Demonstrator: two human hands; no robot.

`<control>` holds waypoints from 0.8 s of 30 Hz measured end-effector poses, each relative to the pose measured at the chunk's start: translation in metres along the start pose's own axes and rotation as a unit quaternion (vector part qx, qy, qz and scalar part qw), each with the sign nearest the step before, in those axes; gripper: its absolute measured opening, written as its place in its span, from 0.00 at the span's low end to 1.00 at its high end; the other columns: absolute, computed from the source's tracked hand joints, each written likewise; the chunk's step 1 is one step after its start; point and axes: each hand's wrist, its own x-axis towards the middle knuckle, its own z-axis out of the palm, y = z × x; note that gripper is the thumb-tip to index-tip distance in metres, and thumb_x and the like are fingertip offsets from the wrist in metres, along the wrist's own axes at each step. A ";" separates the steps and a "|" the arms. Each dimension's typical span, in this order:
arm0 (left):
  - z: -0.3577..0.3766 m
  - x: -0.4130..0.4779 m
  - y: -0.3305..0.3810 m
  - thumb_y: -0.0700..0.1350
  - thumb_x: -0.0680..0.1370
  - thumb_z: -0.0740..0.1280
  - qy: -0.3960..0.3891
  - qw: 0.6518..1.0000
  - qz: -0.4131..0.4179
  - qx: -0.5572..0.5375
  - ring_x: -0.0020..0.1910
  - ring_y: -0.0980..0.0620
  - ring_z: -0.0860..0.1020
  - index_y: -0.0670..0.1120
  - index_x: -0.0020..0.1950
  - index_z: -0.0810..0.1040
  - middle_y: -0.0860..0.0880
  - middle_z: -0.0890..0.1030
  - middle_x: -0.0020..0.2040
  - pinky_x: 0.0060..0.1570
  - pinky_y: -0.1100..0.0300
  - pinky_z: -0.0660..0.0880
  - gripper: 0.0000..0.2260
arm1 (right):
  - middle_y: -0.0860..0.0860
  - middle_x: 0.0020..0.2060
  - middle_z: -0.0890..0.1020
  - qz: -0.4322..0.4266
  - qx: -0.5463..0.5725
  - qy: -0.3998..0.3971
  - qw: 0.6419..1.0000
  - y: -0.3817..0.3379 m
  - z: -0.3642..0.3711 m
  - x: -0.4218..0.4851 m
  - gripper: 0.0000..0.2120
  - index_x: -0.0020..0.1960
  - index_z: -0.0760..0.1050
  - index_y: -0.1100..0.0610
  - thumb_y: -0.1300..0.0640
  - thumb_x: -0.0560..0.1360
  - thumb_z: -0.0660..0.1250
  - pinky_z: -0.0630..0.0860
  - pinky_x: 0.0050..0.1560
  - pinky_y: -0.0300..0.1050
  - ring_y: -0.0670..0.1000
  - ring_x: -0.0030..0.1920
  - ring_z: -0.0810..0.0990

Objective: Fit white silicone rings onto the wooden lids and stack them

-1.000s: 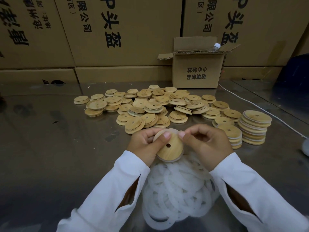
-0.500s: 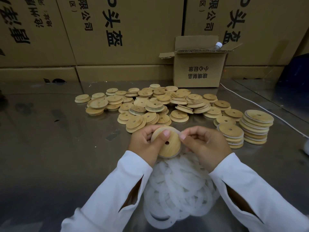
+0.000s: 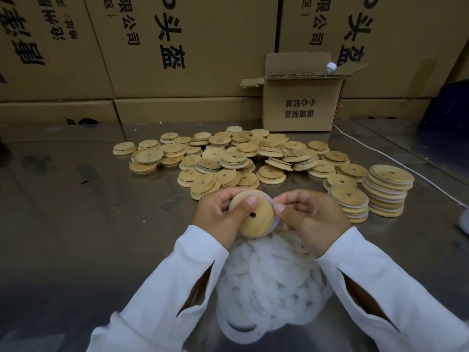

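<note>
My left hand grips a round wooden lid with a centre hole, thumb on its face. A white silicone ring shows along the lid's right rim, and my right hand pinches that ring at the edge. Below my hands lies a heap of loose white rings. Beyond them a spread of bare wooden lids covers the metal table. To the right stand two stacks of lids with white rings, a low stack and a taller stack.
An open small cardboard box with a bottle cap showing stands behind the lids. Large printed cartons wall off the back. A white cable runs along the table's right side.
The lid and both hands have shifted slightly up and left. My right fingers have worked along the ring at the lid's right rim.
</note>
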 end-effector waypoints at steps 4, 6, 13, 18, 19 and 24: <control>0.000 0.000 0.000 0.37 0.73 0.68 0.006 1.000 -0.001 0.003 0.35 0.60 0.81 0.47 0.43 0.80 0.54 0.83 0.33 0.36 0.68 0.76 0.06 | 0.45 0.25 0.78 0.012 0.010 -0.008 1.000 0.000 -0.001 0.000 0.10 0.36 0.78 0.55 0.67 0.72 0.66 0.71 0.28 0.30 0.40 0.23 0.73; -0.001 0.001 -0.001 0.37 0.73 0.68 0.007 1.000 -0.004 0.003 0.36 0.59 0.81 0.48 0.43 0.81 0.53 0.83 0.33 0.36 0.68 0.76 0.06 | 0.46 0.25 0.79 0.017 0.016 -0.013 1.000 -0.001 -0.001 -0.001 0.10 0.36 0.78 0.54 0.67 0.72 0.67 0.71 0.27 0.30 0.39 0.23 0.73; -0.001 0.000 -0.001 0.39 0.74 0.67 0.002 1.000 -0.019 -0.011 0.37 0.56 0.81 0.45 0.44 0.82 0.50 0.84 0.36 0.37 0.66 0.76 0.04 | 0.45 0.25 0.80 0.020 0.008 -0.014 1.000 -0.002 -0.001 -0.002 0.09 0.35 0.79 0.53 0.65 0.70 0.69 0.69 0.26 0.29 0.37 0.24 0.74; -0.002 0.002 -0.002 0.40 0.73 0.67 0.019 0.999 -0.035 -0.034 0.37 0.54 0.81 0.44 0.45 0.82 0.48 0.84 0.36 0.37 0.65 0.77 0.04 | 0.49 0.30 0.80 -0.001 0.008 0.031 0.999 0.001 0.000 -0.002 0.07 0.39 0.79 0.50 0.62 0.69 0.71 0.74 0.31 0.32 0.40 0.28 0.76; -0.002 0.002 -0.003 0.40 0.73 0.67 0.022 0.998 -0.041 -0.038 0.37 0.54 0.81 0.44 0.45 0.82 0.48 0.84 0.36 0.38 0.65 0.77 0.04 | 0.50 0.32 0.80 -0.007 -0.002 0.045 0.999 0.002 0.001 -0.001 0.06 0.41 0.78 0.49 0.60 0.70 0.71 0.75 0.33 0.32 0.41 0.28 0.76; 0.000 0.002 -0.004 0.41 0.72 0.68 0.031 0.997 -0.054 -0.040 0.39 0.52 0.81 0.43 0.46 0.82 0.46 0.84 0.38 0.39 0.62 0.78 0.06 | 0.48 0.32 0.80 0.021 -0.010 0.044 0.999 0.005 0.003 0.000 0.04 0.38 0.78 0.49 0.55 0.72 0.68 0.72 0.29 0.30 0.42 0.24 0.77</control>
